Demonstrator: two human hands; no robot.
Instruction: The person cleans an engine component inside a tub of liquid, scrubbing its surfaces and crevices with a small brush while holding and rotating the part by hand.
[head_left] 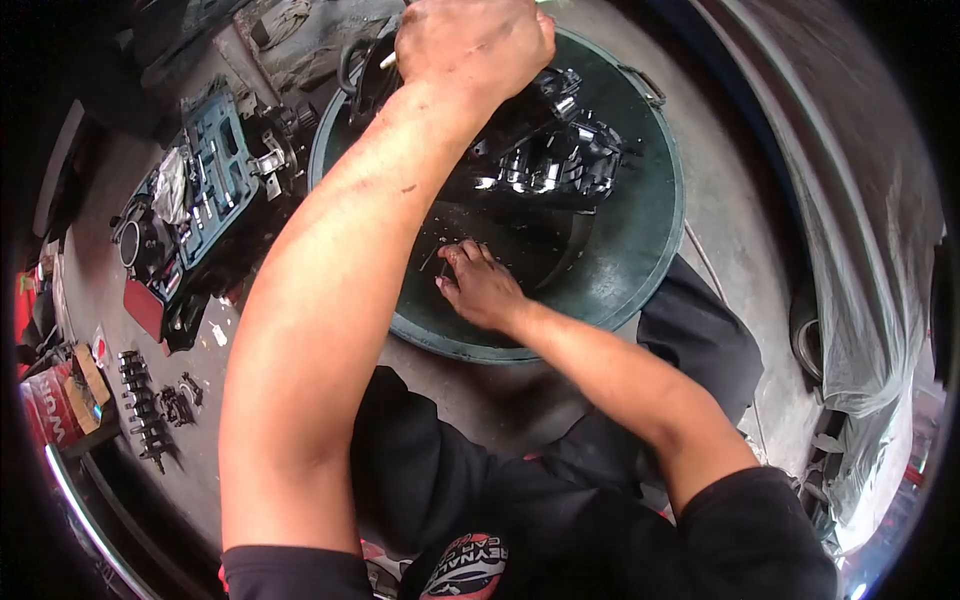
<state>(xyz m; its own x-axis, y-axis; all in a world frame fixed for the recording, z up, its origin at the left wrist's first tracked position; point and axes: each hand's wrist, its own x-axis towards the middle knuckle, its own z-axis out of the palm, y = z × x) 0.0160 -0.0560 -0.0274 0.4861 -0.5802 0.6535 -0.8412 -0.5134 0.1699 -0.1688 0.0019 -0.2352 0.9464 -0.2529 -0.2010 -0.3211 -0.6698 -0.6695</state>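
Note:
My left hand (475, 40) is raised over the far rim of a round green basin (640, 240), closed with its back to the camera; what it grips is hidden. A pale stick-like end shows beside its wrist. A glossy black engine part (550, 165) lies in the basin, partly behind my left hand and forearm. My right hand (480, 285) is low inside the basin, over the dark wet bottom near the close rim. Its fingers are slightly bent and apart, with nothing clearly seen between them.
An open blue tool case (215, 185) with sockets lies at the left, beside metal parts. A crankshaft (142, 410) and small parts lie on the floor, near a red box (60, 405). Plastic sheeting (860, 250) hangs at the right. My knees are close to the basin.

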